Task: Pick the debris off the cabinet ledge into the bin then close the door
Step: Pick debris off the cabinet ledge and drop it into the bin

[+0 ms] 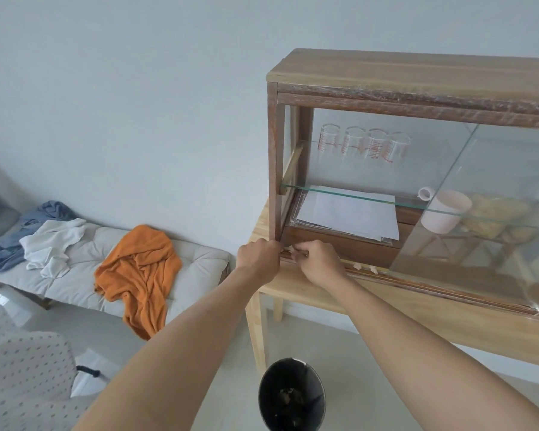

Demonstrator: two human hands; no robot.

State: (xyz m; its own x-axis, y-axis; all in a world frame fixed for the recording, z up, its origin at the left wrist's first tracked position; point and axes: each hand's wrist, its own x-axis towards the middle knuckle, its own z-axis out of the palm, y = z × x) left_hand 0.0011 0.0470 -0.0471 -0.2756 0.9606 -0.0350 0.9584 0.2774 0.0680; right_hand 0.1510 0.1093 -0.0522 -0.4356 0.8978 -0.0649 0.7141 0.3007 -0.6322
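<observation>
Down at the cabinet (411,169) ledge's left end, both hands meet: the left hand (259,256) curls closed against the corner post, the right hand (316,259) pinches a debris scrap (293,248). Two more scraps (366,268) lie further right on the ledge. Below the cabinet stands the bin (291,396).

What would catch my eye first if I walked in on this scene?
Probably the crumpled orange cloth on the pale cushioned bench at left. Next, the wooden glass-fronted cabinet at right, where the left hand and right hand meet at its lower ledge, with a black round bin on the floor below.
</observation>
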